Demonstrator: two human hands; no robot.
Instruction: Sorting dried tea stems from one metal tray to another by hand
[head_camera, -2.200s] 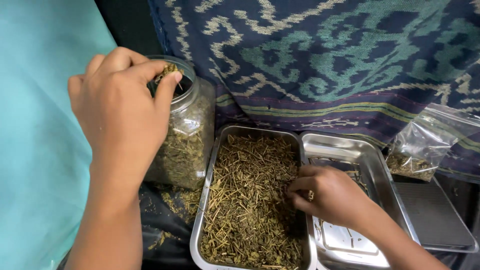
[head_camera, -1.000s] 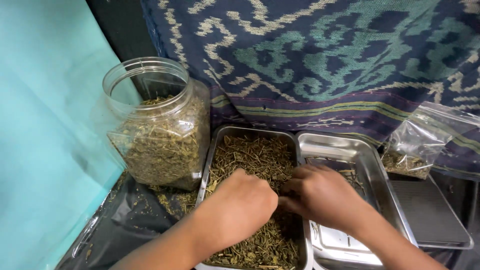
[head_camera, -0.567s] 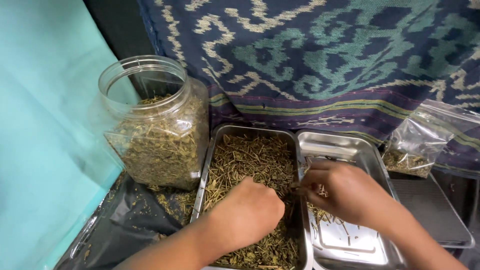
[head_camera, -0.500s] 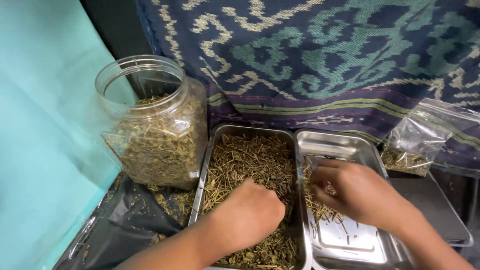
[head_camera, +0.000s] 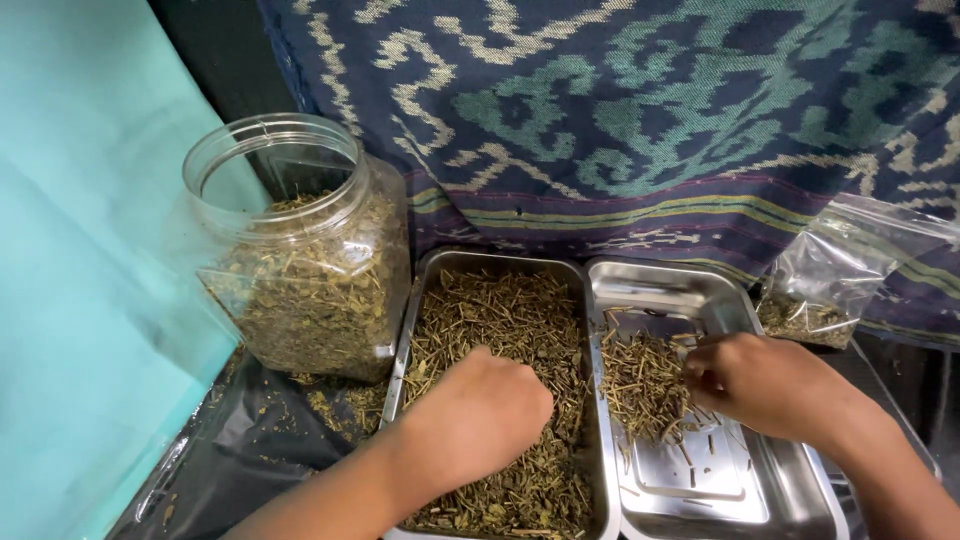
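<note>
Now two steel trays (head_camera: 700, 290); one jar (head_camera: 300, 260); left hand (head_camera: 480, 415), right hand (head_camera: 770, 385) fingers curled on stems (head_camera: 520, 320).

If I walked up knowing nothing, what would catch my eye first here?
Two metal trays side by side: the left tray is heaped with dried herb stems, the right tray holds a small pile. The left hand digs into the heap. A big clear jar of dried leaves stands open at the left.

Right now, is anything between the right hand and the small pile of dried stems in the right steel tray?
Nothing visible. The right hand already touches the pile of dried stems inside the right steel tray.
</note>
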